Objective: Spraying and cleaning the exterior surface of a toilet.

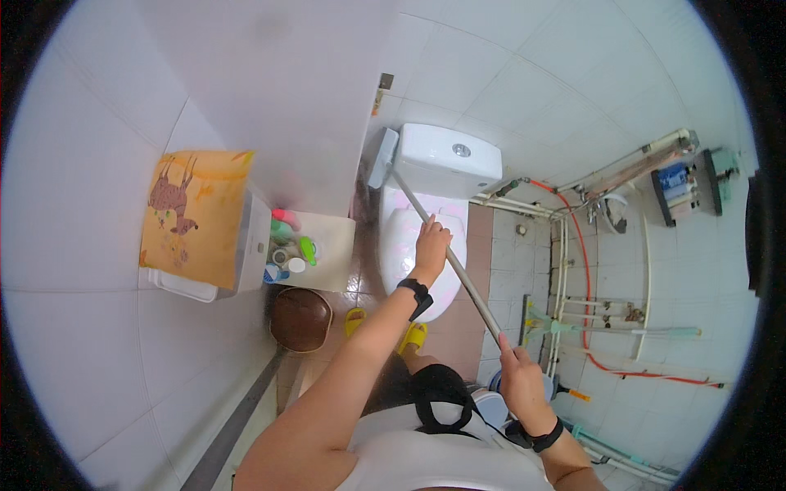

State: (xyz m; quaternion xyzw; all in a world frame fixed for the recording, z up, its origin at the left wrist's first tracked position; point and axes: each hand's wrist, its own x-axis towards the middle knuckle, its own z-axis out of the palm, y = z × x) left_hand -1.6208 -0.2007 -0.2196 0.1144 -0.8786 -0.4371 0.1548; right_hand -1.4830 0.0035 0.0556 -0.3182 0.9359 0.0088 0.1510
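Both hands grip one long metal pole (466, 283) that runs diagonally over a white toilet (393, 245). My left hand (433, 245) is closed around its middle, above the toilet lid. Lower down, near my body, my right hand (521, 374) holds the pole close to its near end. At the far end a flat grey-white mop head (383, 158) stands upright between the toilet tank (451, 156) and the partition wall. The edge of the mop head facing the wall cannot be made out well.
At left, a brown stool (301, 320) stands near a mat (334, 251) with bottles; an orange cloth (202, 215) covers a plastic bin (249, 245). Pipes, a red hose (586, 270), a green squeegee (546, 325) and a shelf (669, 193) line the right wall. Buckets (490, 408) stand by my right arm.
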